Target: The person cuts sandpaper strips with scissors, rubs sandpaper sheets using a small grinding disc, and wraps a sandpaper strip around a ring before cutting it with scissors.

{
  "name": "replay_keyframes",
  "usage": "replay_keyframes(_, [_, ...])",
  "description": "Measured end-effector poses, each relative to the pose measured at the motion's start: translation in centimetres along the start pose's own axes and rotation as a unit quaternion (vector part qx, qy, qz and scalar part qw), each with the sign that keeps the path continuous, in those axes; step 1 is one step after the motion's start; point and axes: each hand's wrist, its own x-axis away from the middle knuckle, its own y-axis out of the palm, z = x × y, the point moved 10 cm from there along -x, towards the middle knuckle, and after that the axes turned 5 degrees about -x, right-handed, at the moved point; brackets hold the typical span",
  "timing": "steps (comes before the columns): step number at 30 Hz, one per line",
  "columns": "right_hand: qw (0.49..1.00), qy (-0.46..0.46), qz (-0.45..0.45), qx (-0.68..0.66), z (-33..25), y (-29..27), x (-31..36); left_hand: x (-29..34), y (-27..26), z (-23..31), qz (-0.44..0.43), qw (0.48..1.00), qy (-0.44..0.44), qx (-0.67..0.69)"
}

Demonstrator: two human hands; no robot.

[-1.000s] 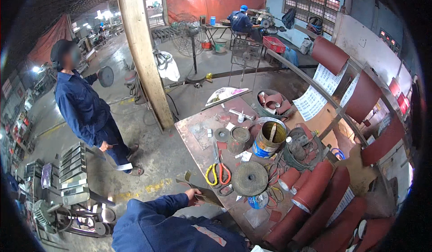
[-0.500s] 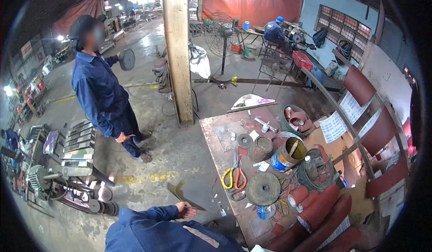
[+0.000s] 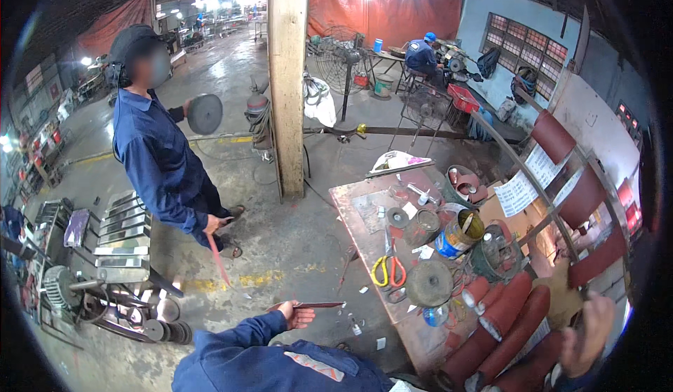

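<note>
Holding a thin red-brown sheet (image 3: 324, 304), the left hand (image 3: 299, 315) had its fingers and thumb closed on it, out in the air above the floor, to the left of the table (image 3: 359, 225). The right hand (image 3: 592, 329) was blurry, but it looked open, with nothing in it. It was up near the fat red-brown rolls (image 3: 515, 315) on the table.

The sheet was loose, so getting that piece apart from a roll looked done. The rolls were curled up, so they seemed not yet used. How much more was left, I could not tell.

Past the rolls sat a round gray coil (image 3: 420, 292), scissors (image 3: 390, 254) with yellow and red handles, and a blue-and-yellow can (image 3: 449, 241). Farther off, a standing worker (image 3: 158, 154) held a dark disc (image 3: 205, 114) and a red strip (image 3: 219, 259). Way back, another worker (image 3: 420, 59) sat by a machine (image 3: 456, 63).
</note>
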Motion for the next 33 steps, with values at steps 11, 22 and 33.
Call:
replay_keyframes(11, [0.865, -0.278, 0.144, -0.392, -20.0, -6.9, -18.7, 9.3, -11.4, -5.5, -0.054, 0.976, 0.130, 0.166])
replay_keyframes(22, [0.661, -0.356, 0.236, -0.616, -32.7, -9.5, -29.4, 20.2, -23.8, -13.1, 0.126, 0.888, 0.266, 0.354])
replay_keyframes(33, [0.360, -0.416, 0.270, -0.790, -29.6, -2.1, -30.7, 21.6, -23.9, -15.4, 0.167, 0.847, 0.310, 0.399])
